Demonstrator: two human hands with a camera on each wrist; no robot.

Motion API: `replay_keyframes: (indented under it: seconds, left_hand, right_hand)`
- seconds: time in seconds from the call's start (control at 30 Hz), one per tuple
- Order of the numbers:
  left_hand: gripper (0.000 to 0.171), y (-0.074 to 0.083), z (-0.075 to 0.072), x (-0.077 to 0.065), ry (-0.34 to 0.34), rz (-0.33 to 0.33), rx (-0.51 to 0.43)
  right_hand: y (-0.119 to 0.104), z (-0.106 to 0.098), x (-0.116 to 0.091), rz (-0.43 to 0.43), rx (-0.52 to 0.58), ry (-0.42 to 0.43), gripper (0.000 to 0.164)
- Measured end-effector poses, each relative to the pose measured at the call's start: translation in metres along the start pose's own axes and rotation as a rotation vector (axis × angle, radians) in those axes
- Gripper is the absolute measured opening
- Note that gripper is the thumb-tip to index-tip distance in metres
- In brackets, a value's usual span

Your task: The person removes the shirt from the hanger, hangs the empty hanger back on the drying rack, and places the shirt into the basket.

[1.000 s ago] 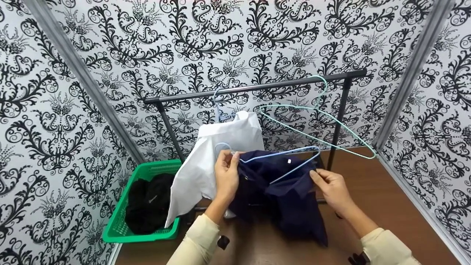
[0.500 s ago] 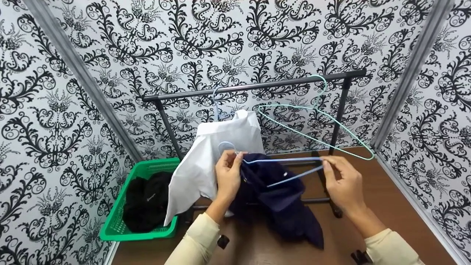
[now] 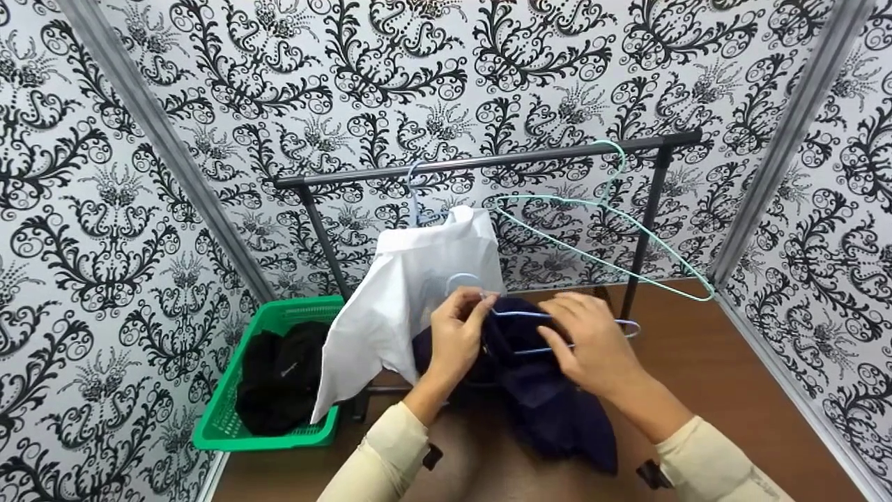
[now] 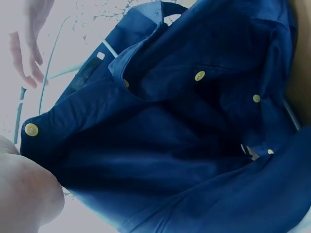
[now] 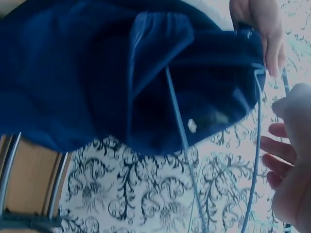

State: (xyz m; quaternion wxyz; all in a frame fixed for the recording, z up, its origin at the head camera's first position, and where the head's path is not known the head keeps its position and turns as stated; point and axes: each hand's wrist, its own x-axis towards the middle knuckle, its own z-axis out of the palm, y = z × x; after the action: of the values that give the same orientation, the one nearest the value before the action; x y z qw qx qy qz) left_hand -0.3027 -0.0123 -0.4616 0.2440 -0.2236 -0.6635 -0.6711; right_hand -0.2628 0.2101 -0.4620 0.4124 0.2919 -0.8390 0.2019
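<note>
In the head view my left hand [image 3: 456,336] pinches the collar of a navy blue button shirt [image 3: 561,418] together with the neck of a light blue hanger [image 3: 631,328]. The hanger's hook rises above that hand, and one end lies inside the shirt while the other sticks out to the right. My right hand [image 3: 596,345] hovers before the hanger's bare arm, fingers loosely spread. The right wrist view shows those fingers [image 5: 282,150] beside the hanger wire, apart from it. Yellow buttons [image 4: 31,129] line the shirt's open front in the left wrist view.
A white shirt [image 3: 411,279] hangs from the dark metal rack [image 3: 502,162], just behind my left hand. Farther right on the bar is a mint-green hanger [image 3: 655,240]. The green basket [image 3: 209,429] at left holds black clothing [image 3: 279,390]. Patterned walls enclose the brown table [image 3: 725,397].
My right hand let go of the shirt edge, took the hanger's free end, then released it and moved left along it. My left hand shifted slightly right with collar and hanger.
</note>
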Motion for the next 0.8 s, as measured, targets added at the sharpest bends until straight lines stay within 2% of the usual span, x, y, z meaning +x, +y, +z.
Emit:
replay_keyframes:
  seconds: [0.17, 0.3, 0.43, 0.6, 0.8]
  left_hand:
    - [0.01, 0.0, 0.008, -0.002, -0.027, 0.016, 0.002]
    - [0.01, 0.0, 0.012, -0.003, -0.054, 0.007, -0.021]
    - [0.01, 0.001, 0.015, -0.005, -0.082, -0.008, -0.045]
    - [0.01, 0.004, 0.014, -0.005, -0.116, -0.026, -0.067]
    - [0.015, 0.004, 0.01, -0.004, -0.153, -0.029, -0.099]
  right_hand:
    - [-0.01, 0.012, 0.006, 0.024, 0.01, -0.049, 0.022]
    - [-0.016, 0.02, 0.007, 0.075, 0.094, -0.057, 0.02]
    - [-0.019, 0.024, 0.007, 0.138, 0.182, -0.014, 0.014]
    - [-0.019, 0.028, 0.009, 0.193, 0.224, 0.05, 0.006]
    - [-0.018, 0.031, 0.009, 0.257, 0.305, 0.048, 0.006]
